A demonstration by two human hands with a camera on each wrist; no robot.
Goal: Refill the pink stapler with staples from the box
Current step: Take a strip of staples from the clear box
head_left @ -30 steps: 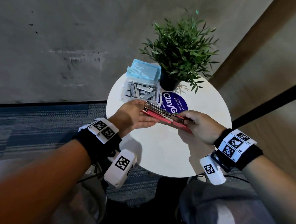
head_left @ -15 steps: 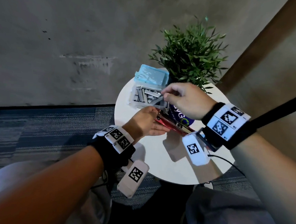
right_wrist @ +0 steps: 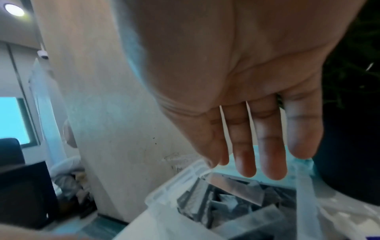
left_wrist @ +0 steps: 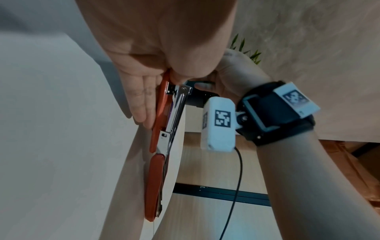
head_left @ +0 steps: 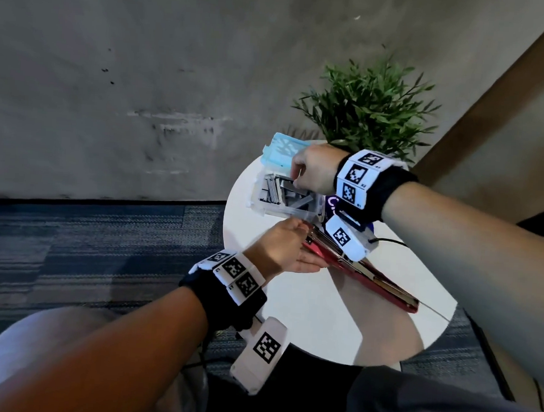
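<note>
- Left hand [head_left: 285, 248] grip clasps the opened pink stapler [head_left: 384, 281] on the white counter [head_left: 321, 317].
- Right hand [head_left: 314, 170] grip pinches a staple strip [head_left: 287, 185] over the box [head_left: 283, 208].

- The head camera looks steeply down from above the person's lap onto the round white table [head_left: 336, 324], taking in both forearms, with wall and carpet beyond the table.
- The left wrist camera sits low, close against the table's edge, facing along the palm toward the stapler [left_wrist: 158, 146].
- The right wrist camera hangs just above the staple box [right_wrist: 164, 204], pointing past the fingers into it.
- Head and right wrist views share the box; head and left wrist views share the stapler.
</note>
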